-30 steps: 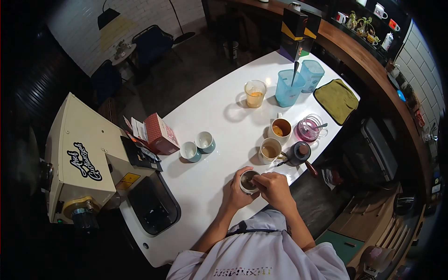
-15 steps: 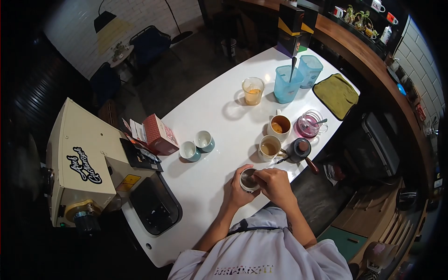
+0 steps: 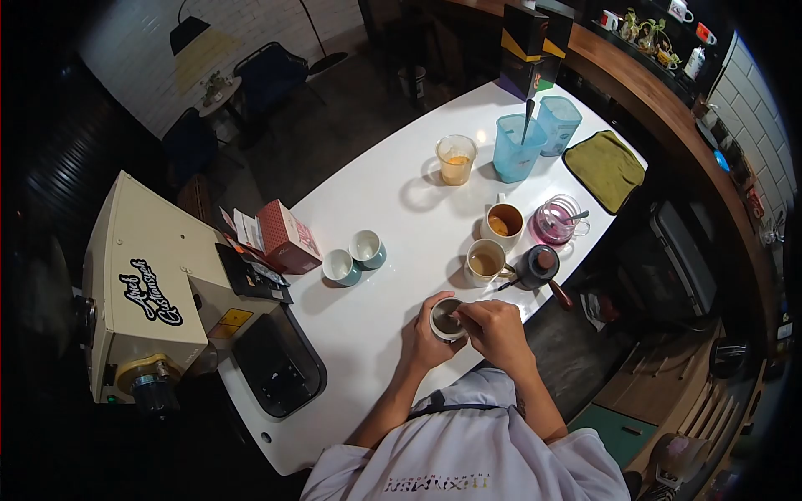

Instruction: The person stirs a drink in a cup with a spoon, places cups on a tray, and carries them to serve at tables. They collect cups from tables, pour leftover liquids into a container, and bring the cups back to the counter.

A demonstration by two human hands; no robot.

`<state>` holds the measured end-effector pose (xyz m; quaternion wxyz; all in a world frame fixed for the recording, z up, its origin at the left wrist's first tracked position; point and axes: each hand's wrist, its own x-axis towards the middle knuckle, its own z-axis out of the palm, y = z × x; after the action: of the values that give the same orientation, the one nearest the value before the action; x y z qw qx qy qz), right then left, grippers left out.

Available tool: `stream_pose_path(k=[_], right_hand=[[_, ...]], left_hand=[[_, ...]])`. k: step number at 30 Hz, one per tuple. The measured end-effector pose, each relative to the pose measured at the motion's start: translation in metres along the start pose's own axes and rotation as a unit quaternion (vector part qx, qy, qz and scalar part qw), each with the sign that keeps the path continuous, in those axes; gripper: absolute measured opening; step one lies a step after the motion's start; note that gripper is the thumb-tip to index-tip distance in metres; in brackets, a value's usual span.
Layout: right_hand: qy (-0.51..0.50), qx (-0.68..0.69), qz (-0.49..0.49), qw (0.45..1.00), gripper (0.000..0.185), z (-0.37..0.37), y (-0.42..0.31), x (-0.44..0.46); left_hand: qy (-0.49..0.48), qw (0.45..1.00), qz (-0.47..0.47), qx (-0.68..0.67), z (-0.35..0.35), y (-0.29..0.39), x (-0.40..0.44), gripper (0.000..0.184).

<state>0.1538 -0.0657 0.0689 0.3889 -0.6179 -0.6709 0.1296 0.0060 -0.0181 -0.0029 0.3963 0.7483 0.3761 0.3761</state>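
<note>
My left hand (image 3: 428, 344) is wrapped round a small cup (image 3: 448, 316) near the front edge of the table. At the cup's right rim, my right hand (image 3: 499, 332) is closed in a pinch, its fingertips over the opening; what they hold is hidden. Just beyond the hands stands a white mug (image 3: 484, 264) of murky brownish liquid. Behind it is another mug (image 3: 504, 224) with orange-brown contents. A dark pot (image 3: 538, 265) with a wooden handle sits to the right, near a glass jar (image 3: 557, 220) of pink liquid with a spoon in it.
The white table (image 3: 380, 313) bears two small cups (image 3: 365, 247), a red patterned box (image 3: 288, 239), a glass (image 3: 456, 160), two blue containers (image 3: 516, 150), an olive cloth (image 3: 606, 174) and black boxes (image 3: 522, 54). A cream machine (image 3: 150, 225) and black tray (image 3: 280, 367) stand left.
The view has shifted very slightly. Both hands stay at the cup, the left round it and the right pinched at its rim, with little visible movement.
</note>
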Motion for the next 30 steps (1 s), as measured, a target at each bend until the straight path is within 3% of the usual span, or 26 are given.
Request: stream_pose_path(k=[15, 30], right_hand=[[-0.052, -0.015, 0.016, 0.998, 0.010, 0.002, 0.001, 0.000], [-0.003, -0.010, 0.010, 1.000, 0.007, 0.000, -0.001, -0.003]], left_hand=[[0.010, 1.000, 0.002, 0.011, -0.003, 0.004, 0.000, 0.075], [-0.006, 1.000, -0.017, 0.008, 0.000, 0.000, -0.003, 0.074]])
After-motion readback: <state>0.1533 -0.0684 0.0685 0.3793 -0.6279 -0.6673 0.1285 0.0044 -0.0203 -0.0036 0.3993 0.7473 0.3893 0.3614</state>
